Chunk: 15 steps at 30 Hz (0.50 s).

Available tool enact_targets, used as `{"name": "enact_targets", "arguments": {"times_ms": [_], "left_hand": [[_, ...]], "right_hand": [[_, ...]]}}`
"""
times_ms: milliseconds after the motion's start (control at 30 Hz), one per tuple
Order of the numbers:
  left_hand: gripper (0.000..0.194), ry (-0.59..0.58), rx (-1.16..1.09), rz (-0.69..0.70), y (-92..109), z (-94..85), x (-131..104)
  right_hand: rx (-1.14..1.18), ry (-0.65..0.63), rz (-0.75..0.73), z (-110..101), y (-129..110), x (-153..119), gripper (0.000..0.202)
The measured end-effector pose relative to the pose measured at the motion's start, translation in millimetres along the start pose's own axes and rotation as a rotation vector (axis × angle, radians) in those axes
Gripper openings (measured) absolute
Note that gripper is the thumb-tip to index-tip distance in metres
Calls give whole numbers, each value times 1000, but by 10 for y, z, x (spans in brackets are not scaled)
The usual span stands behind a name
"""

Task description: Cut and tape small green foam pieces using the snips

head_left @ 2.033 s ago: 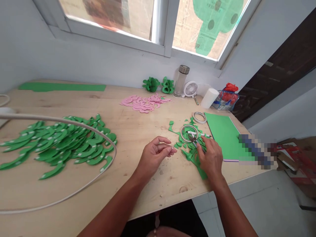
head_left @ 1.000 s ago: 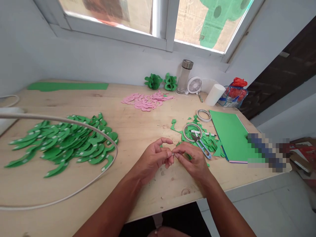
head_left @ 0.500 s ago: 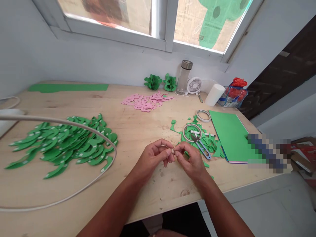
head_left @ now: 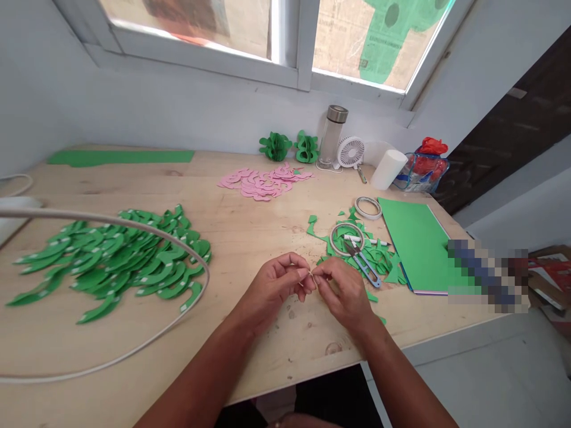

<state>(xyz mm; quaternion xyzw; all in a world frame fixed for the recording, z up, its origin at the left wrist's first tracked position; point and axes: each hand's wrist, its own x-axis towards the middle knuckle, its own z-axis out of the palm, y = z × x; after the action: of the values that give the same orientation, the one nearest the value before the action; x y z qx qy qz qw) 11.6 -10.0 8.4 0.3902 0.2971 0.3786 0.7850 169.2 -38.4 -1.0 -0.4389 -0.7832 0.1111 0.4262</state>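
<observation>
My left hand [head_left: 283, 278] and my right hand [head_left: 341, 288] meet above the middle of the table, each with thumb and forefinger pinched together. Between the fingertips is a tiny pale piece [head_left: 311, 272], too small to name. Just beyond my right hand lies a heap of green paper scraps [head_left: 383, 261]. On that heap rest a tape roll [head_left: 332, 239], a white pen [head_left: 368, 241] and thread snips [head_left: 368, 267] with blue handles. Off to the left is a large pile of curved green paper pieces [head_left: 134, 255] with small white patches.
Pink paper cut-outs [head_left: 263, 181] lie farther back, before two green paper ornaments [head_left: 275, 146]. A glass bottle [head_left: 332, 137], small fan [head_left: 351, 153] and white roll [head_left: 388, 169] stand near the wall. Green sheets [head_left: 414, 244] lie right. A pale curved cable [head_left: 178, 241] crosses the left foreground.
Both hands stay in nearly the same place, fingertips still together. My right fingers have shifted slightly around the tiny piece. The whole view has moved a little.
</observation>
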Motion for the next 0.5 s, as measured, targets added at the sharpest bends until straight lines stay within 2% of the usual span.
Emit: {"name": "enact_targets", "arguments": {"times_ms": [267, 500], "left_hand": [[10, 17, -76, -43, 16, 6, -11], [13, 6, -111, -57, 12, -7, -9]], "right_hand": [[-133, 60, -137, 40, 24, -35, 12], [-211, 49, -159, 39, 0, -44, 16]]}}
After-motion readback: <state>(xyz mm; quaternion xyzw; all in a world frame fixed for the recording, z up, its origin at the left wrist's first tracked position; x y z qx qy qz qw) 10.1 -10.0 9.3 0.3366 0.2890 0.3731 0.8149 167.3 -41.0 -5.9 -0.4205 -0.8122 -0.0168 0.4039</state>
